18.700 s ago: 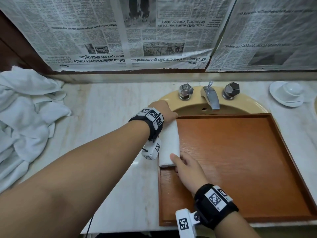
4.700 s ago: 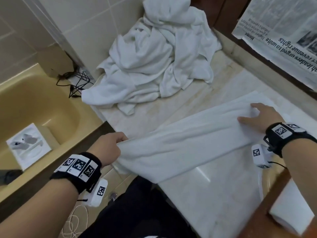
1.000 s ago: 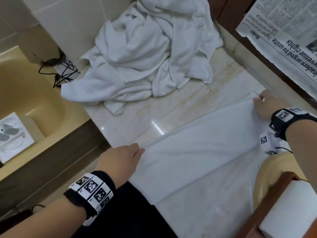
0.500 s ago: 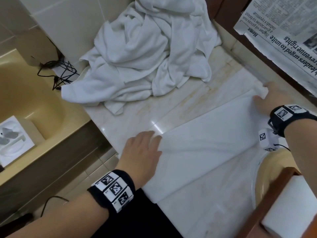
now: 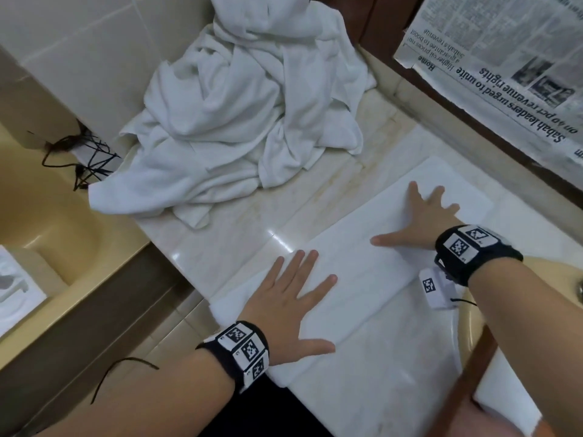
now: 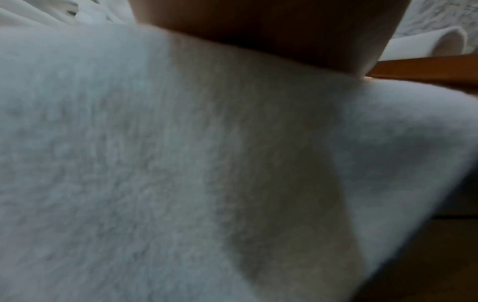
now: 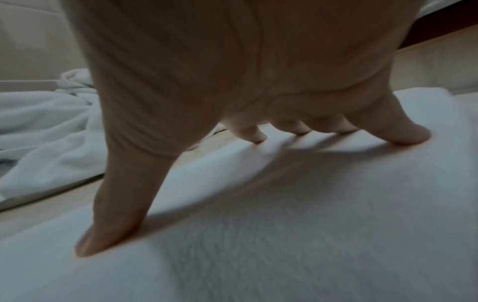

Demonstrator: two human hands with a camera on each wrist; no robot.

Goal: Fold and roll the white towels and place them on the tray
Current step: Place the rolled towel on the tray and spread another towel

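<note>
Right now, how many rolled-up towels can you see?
1. The rolled towel lies on the wooden tray at the lower right, and part of it is cut off by the picture's edge. More could sit on the tray out of view.

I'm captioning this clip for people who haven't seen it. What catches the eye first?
Two spread hands, left hand and right hand, press flat on a folded white towel lying along the marble counter. Behind it a crumpled towel pile leans in the tiled corner.
</note>
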